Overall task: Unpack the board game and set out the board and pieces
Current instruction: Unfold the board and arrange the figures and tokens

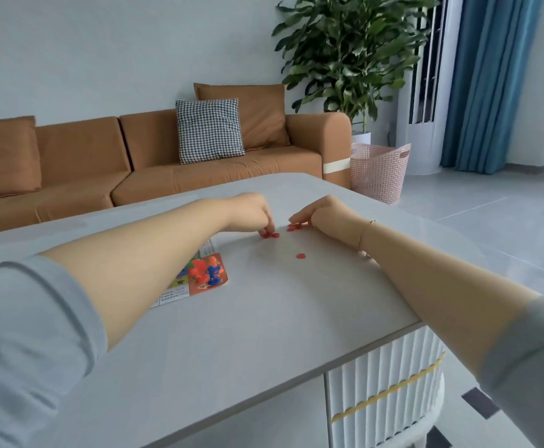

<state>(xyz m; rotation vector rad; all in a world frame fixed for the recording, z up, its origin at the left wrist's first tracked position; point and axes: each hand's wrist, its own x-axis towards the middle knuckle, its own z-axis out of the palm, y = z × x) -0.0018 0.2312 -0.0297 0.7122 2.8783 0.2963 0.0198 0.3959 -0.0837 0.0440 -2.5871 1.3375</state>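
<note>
Both forearms stretched forward over the bench [264,318], sleeves pushed up to the elbows, both hands down at the surface near the far middle.

Left hand [251,213]: knuckles up, fingers curled down, fingertips pinching or pressing small red tokens [270,235] on the bench top. Can't tell how many are under the fingers.

Right hand [324,215]: wrist resting on the bench, fingers curled and pointing left, tips on a second small cluster of red tokens [293,227]. Thin bracelet [366,229] on that wrist.

One more red token [301,256] lies alone on the bench, nearer the camera, apart from both hands.

Game board [196,282]: colourful printed sheet lying flat, mostly hidden under the left forearm. An orange figure [199,271] and a blue figure [215,273] stand on its orange corner, just beside each other.

Bench: pale grey top, white ribbed base with a yellow scalloped trim.

Room: brown sofa [134,163] behind the bench with a houndstooth cushion [209,130]; big leafy plant [348,53] in the corner, pink mesh basket [377,171] on the floor, blue curtain [487,82] at right, pale tiled floor.
</note>
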